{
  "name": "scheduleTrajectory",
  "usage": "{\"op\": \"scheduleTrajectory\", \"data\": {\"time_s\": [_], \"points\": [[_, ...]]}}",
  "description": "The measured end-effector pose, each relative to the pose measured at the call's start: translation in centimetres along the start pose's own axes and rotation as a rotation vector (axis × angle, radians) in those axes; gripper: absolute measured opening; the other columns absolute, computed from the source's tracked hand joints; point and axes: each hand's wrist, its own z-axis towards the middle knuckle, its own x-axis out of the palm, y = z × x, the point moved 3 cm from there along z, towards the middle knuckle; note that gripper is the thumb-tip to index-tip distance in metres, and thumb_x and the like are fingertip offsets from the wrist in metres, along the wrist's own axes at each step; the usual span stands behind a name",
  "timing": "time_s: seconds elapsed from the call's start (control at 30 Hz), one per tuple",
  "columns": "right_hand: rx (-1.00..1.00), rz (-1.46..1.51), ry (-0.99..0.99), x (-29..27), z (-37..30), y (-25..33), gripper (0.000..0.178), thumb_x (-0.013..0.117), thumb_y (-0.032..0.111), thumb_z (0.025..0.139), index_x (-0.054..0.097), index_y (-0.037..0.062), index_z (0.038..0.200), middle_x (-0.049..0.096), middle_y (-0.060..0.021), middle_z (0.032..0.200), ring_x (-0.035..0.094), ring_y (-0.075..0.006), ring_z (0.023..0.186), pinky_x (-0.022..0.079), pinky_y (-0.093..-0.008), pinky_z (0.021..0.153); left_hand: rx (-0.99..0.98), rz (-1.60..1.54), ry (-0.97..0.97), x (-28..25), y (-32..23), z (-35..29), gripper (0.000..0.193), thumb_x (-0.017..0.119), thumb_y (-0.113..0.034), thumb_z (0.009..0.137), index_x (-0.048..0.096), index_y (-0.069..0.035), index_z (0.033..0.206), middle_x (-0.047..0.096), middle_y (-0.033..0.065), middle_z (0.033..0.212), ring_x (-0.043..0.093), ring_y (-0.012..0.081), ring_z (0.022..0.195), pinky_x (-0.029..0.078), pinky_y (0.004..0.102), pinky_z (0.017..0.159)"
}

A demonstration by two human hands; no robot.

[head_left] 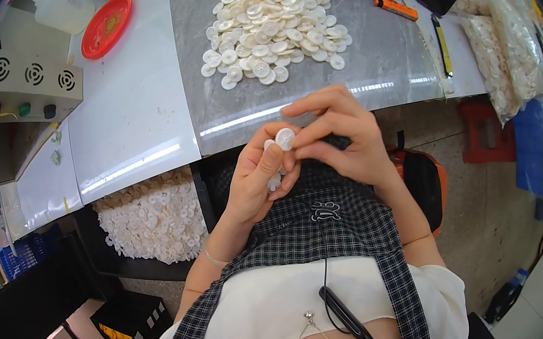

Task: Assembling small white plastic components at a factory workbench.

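Observation:
My left hand point(251, 184) is closed around several small white plastic discs, held just past the table's near edge, in front of my apron. One white disc point(285, 139) stands up at its fingertips, its round face showing a small raised centre. My right hand point(354, 132) pinches the edge of this same disc between thumb and fingertips, with its other fingers raised. The discs deeper in my left palm are partly hidden by the fingers. Beyond both hands, a heaped pile of similar white discs point(273, 28) lies on the grey marbled tabletop point(381, 62).
A black bin of small white parts point(151, 219) sits below the table at left. On the table are a red dish point(106, 26), a metal box with knobs point(32, 74), an orange tube point(395, 8) and a yellow cutter point(442, 47). Bagged white parts point(502, 43) lie at right.

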Motion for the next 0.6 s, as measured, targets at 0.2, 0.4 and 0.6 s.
{"op": "scheduleTrajectory", "data": {"time_s": [0.2,0.4,0.6], "points": [[0.145,-0.493,-0.234,-2.9,0.8,-1.7,0.019,0.067,-0.001,0.078,0.068,0.0055,0.096,0.067,-0.0073,0.111,0.058,-0.0251,0.102,0.045,-0.0334,0.088,0.003,-0.021,0.066,-0.1,-0.1,0.2,0.042,0.047,-0.037,0.1,0.046,-0.002,0.124,0.046,0.0006,0.079,0.041,0.0057,0.055,0.029,0.0157,0.039],[0.117,-0.531,-0.09,-1.9,0.0,-2.9,0.02,0.07,0.003,0.077,0.067,0.0046,0.096,0.067,-0.0061,0.106,0.058,-0.0257,0.099,0.047,-0.0343,0.083,-0.058,-0.108,0.061,0.1,-0.1,0.3,0.045,0.048,-0.039,0.099,0.045,-0.002,0.124,0.046,0.0012,0.081,0.04,0.0068,0.056,0.031,0.0155,0.039],[0.009,-0.42,0.004,-1.0,-0.5,-1.6,0.025,0.077,0.004,0.069,0.067,0.0057,0.093,0.068,-0.0043,0.1,0.059,-0.0244,0.092,0.049,-0.0331,0.077,-0.059,-0.105,0.048,0.0,-0.1,0.2,0.046,0.048,-0.039,0.099,0.045,-0.001,0.125,0.046,0.0014,0.082,0.04,0.0069,0.057,0.031,0.0151,0.039]]}}
